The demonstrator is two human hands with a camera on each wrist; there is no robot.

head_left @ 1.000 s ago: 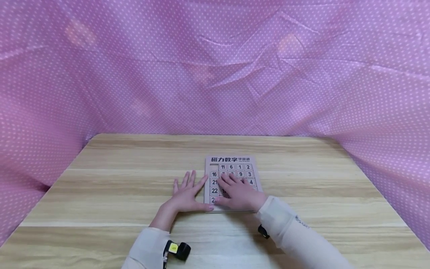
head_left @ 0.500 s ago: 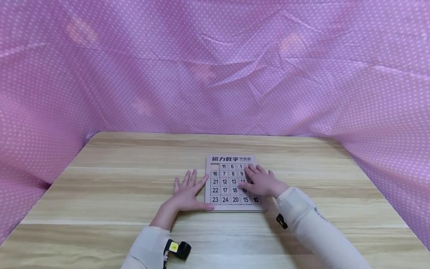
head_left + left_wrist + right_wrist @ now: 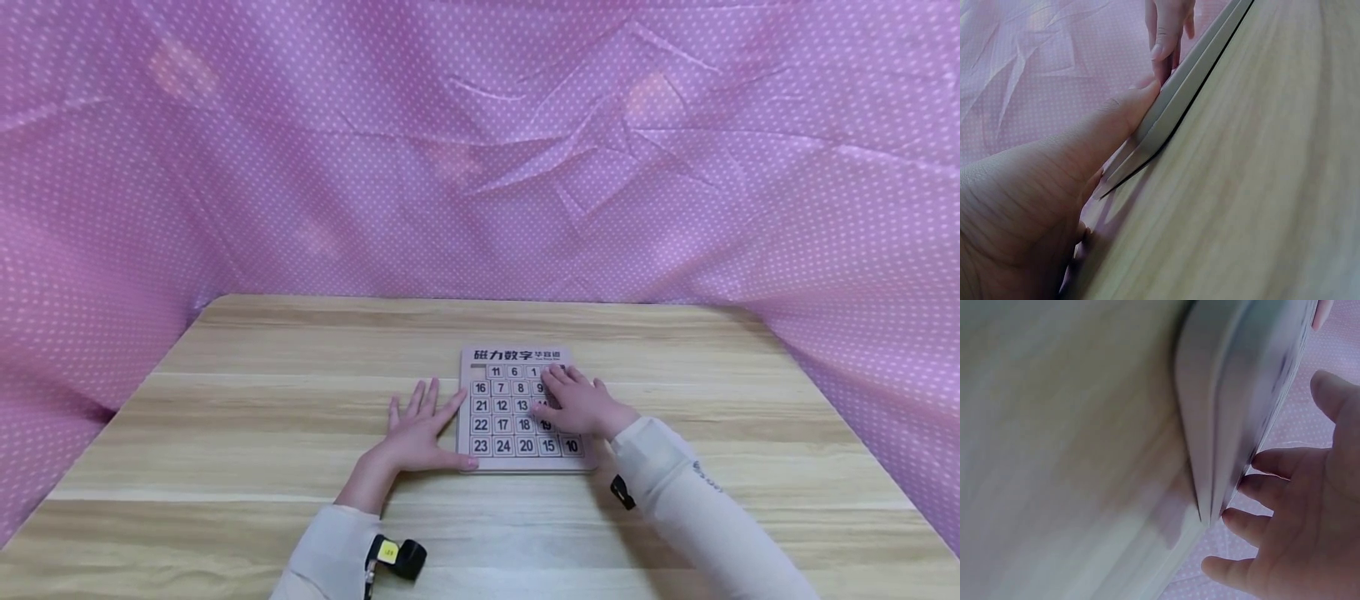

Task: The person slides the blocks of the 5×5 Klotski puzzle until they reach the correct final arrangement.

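A sliding number puzzle (image 3: 517, 464) lies flat on the table, its square tiles printed with numbers and dark lettering along the top. At its left side rests my left hand (image 3: 412, 442), fingers spread, the thumb on the lower left corner of the frame and the index fingertip at the left edge. My right hand (image 3: 588, 407) reaches over the right side, fingertips on the upper right tiles, covering several numbers. A narrow gap shows at the top left of the grid, beside the 11 tile (image 3: 496, 372). In the right wrist view, the right fingers (image 3: 1266, 490) are extended at the puzzle's edge.
The wooden table (image 3: 300, 358) spreads out on both sides of the puzzle. A pink dotted cloth (image 3: 480, 167) hangs behind the table and down both sides. A small black camera (image 3: 408, 559) is strapped to the left wrist.
My right hand moved from the middle of the tiles to the upper right, uncovering the centre. The top row, with 11, 6 and 1, has since slid slightly left, narrowing the gap. The left hand stays put.
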